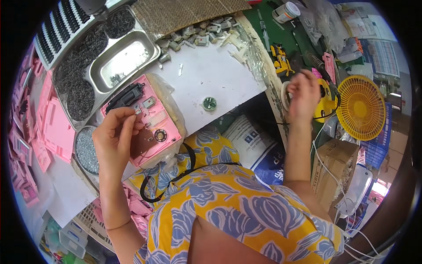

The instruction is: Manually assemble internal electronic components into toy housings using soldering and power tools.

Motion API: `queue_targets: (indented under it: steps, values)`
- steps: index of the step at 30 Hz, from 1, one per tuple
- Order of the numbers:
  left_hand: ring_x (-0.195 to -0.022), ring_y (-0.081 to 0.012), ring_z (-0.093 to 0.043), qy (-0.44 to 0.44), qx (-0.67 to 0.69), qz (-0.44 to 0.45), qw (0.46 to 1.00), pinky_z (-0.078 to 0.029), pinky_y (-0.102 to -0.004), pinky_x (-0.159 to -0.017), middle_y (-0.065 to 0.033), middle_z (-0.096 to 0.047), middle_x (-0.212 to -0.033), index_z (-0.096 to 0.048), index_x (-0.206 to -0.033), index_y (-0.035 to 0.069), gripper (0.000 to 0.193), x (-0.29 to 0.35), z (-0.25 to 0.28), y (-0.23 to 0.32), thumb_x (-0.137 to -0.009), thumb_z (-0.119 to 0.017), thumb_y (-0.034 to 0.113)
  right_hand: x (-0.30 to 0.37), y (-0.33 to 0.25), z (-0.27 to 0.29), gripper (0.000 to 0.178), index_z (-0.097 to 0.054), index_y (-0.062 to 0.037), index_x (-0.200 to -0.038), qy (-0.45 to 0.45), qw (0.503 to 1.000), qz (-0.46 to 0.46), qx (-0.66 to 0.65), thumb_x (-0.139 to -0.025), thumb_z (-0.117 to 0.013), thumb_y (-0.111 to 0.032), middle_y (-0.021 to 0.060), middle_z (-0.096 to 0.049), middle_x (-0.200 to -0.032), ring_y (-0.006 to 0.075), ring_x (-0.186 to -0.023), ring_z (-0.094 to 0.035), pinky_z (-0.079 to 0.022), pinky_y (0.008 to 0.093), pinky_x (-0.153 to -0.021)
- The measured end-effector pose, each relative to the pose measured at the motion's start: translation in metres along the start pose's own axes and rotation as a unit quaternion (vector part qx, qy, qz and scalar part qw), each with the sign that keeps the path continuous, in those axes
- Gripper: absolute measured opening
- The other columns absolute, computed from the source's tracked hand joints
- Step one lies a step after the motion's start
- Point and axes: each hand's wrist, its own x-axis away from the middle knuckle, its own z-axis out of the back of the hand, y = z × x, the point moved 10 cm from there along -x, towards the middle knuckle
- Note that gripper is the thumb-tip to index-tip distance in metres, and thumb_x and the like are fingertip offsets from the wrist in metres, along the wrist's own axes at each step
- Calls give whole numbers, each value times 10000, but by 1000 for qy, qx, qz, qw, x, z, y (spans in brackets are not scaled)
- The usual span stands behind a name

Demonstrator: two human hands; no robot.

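My left hand (113, 136) is over a pink plastic casing (169, 125) on the near left of the table. Its thumb and forefinger pinch a small pale metallic piece (137, 111). Fitted in the casing are a long black part (125, 97), a small silver motor (149, 102) and a round dark disc (160, 135). Off to the right, my right hand (303, 94) is raised beside a yellow rounded object (324, 100) with black spots. Its fingers are half curled and blurred, so whether they hold anything does not show.
Left of the casing, a metal tray (151, 55) holds heaps of small black parts, with silvery bits (87, 147) below. Small motors (202, 40) lie piled at the back. A small round green-filled container (209, 104) stands on white paper. A yellow fan (361, 108) stands at right.
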Motion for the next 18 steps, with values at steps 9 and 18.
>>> queue_targets:
  steps: [9, 18]
  values:
    - [-737, -123, -733, 3, 64, -16, 998, -584, -258, -666, -81, -734, -825, -657, -1030, -27, 113, -5, -2, 4, -941, -659, 42, -79, -1, 134, 174, -637, -96, -806, 198, 977, 50, 59, -922, -761, -135, 3, -562, -679, 85, -528, -455, -333, 242, -459]
    - [-771, -126, -738, -31, 188, 62, 980, -598, -255, -688, -80, -730, -861, -661, -1037, -57, 147, 0, -8, -16, -972, -658, 75, 6, -68, 98, 178, -563, -16, -1053, 43, 966, 90, -238, -932, -648, -116, 64, -498, -794, 131, -625, -422, -410, 272, -558]
